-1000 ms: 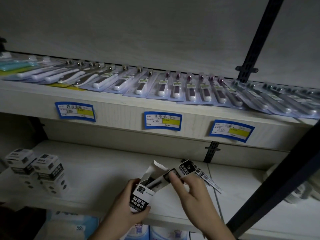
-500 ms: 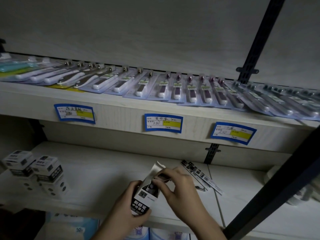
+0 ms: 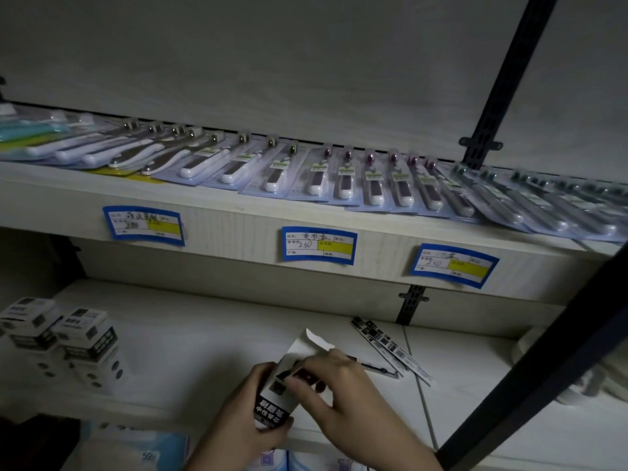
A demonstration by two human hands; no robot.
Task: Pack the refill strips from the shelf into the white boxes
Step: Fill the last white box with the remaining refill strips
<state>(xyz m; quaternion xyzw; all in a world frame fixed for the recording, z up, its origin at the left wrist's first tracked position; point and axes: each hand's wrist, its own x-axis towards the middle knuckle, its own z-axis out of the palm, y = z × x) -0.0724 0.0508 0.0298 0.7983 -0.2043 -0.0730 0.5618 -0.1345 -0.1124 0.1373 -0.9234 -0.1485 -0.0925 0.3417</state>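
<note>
My left hand grips a small white box with black print, tilted, its top flap standing open. My right hand rests on the box's open mouth, fingertips pinched on the dark end of a refill strip pushed almost fully inside. Several loose refill strips in black-and-white wrappers lie on the white lower shelf just right of my hands. More white boxes stand stacked at the shelf's left end.
The upper shelf carries a long row of blister-packed toothbrushes, with blue price labels on its front edge. A black metal upright slants across the right side. Blue packages sit below the lower shelf.
The strip that stuck out of the box a second ago has been pushed down into it by my right hand. The box and both hands sank slightly lower in view.
</note>
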